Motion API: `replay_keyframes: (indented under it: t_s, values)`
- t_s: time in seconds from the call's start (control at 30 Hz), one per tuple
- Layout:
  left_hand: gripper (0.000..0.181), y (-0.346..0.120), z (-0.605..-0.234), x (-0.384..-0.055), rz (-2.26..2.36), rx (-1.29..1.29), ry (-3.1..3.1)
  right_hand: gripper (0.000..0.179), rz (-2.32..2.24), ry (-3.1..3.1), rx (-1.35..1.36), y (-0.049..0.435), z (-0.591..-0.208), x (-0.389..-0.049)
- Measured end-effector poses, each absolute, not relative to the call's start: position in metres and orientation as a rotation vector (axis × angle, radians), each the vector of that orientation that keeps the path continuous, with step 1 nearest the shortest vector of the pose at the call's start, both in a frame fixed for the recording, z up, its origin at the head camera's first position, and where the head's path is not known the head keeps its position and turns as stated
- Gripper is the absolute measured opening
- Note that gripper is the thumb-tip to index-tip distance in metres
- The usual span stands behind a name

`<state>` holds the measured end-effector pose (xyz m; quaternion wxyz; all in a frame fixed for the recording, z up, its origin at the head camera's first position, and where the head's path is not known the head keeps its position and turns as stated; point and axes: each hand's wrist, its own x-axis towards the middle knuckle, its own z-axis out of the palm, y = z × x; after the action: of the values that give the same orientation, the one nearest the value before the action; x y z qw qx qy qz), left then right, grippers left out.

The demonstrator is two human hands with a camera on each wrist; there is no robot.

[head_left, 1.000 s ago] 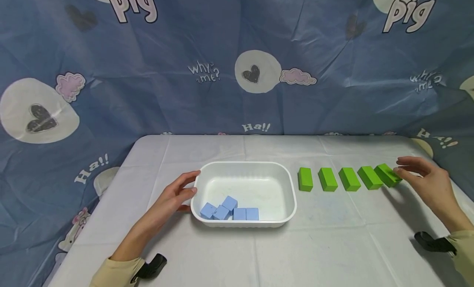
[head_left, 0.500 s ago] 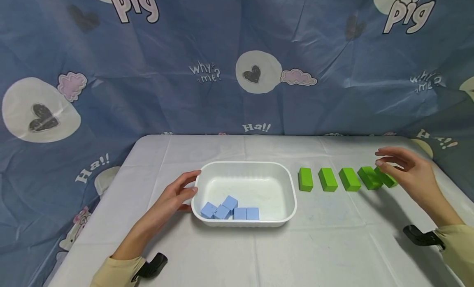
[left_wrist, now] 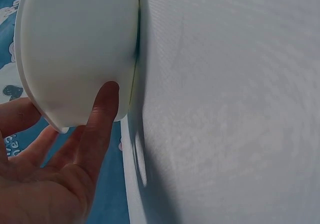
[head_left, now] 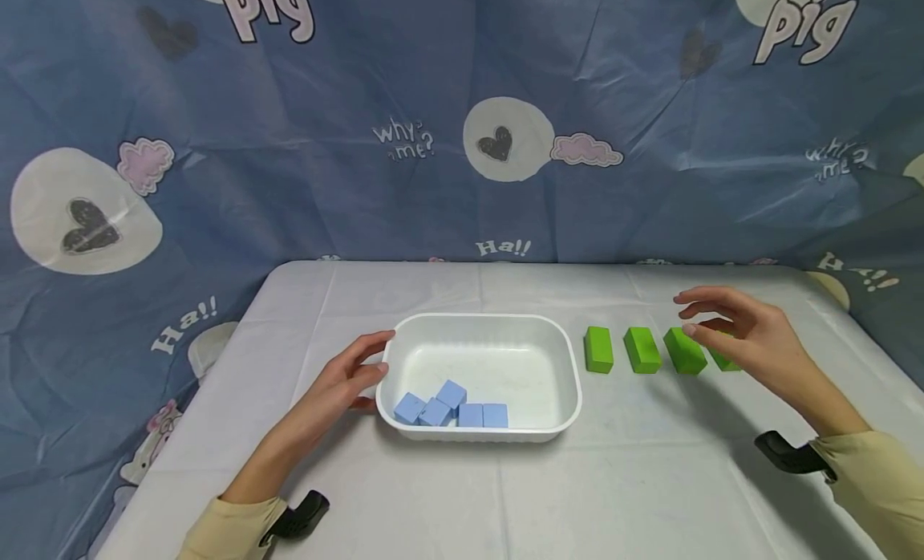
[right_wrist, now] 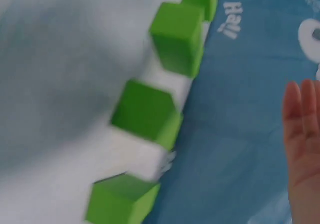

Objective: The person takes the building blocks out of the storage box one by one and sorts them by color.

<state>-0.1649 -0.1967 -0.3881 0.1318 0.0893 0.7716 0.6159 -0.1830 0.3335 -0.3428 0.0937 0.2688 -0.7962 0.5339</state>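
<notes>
A white plastic tray (head_left: 556,371) with several light-blue cubes (head_left: 435,412) inside it lies in the middle of the head view. My left hand (head_left: 335,387) rests at its left end, fingertips right at the rim and spread along the outer wall. In the left wrist view, one fingertip (left_wrist: 106,91) presses the wall's outside. To the tray's right runs a row of green blocks (head_left: 598,350). Over the right part of that row hovers my right hand (head_left: 743,335), nothing in its fingers, overlapping one block (head_left: 727,361) and hiding what lies behind. The right wrist view shows several green blocks (right_wrist: 145,114) beside the extended fingers.
White cloth covers the table (head_left: 577,496), creased along fold lines. A blue printed curtain (head_left: 404,207) hangs behind the table's back edge. Each wrist carries a black strap mount (head_left: 296,518) near the sleeve.
My right hand has moved left along the row, away from the rightmost green block it was touching. My left hand and the tray stay put; the head view has shifted slightly.
</notes>
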Motion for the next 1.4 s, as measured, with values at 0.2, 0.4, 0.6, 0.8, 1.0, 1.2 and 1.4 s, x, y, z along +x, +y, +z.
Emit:
replay_keyframes:
  t_s: [0.2, 0.4, 0.6, 0.8, 1.0, 1.2, 1.4]
  values:
    - [0.047, -0.196, -0.388, -0.166, 1.786, 0.265, 2.242, 0.050, 1.388, -2.550, 0.872, 0.305, -0.328, -0.181]
    - [0.047, -0.195, -0.388, -0.166, 1.783, 0.267, 2.246, 0.053, 1.272, -2.655, 0.991, 0.278, -0.317, -0.180]
    - [0.047, -0.196, -0.388, -0.167, 1.775, 0.267, 2.250, 0.053, 1.223, -2.670, 1.110, 0.251, -0.317, -0.179]
    - [0.048, -0.196, -0.388, -0.167, 1.772, 0.268, 2.241, 0.047, 1.291, -2.648, 1.276, 0.220, -0.327, -0.177]
    - [0.047, -0.195, -0.388, -0.167, 1.771, 0.270, 2.239, 0.042, 1.296, -2.660, 1.426, 0.197, -0.339, -0.176]
    - [0.047, -0.196, -0.387, -0.166, 1.768, 0.271, 2.242, 0.041, 1.236, -2.747, 1.491, 0.176, -0.347, -0.177]
    - [0.048, -0.197, -0.387, -0.165, 1.768, 0.262, 2.244, 0.047, 1.119, -2.831, 1.573, 0.155, -0.355, -0.179]
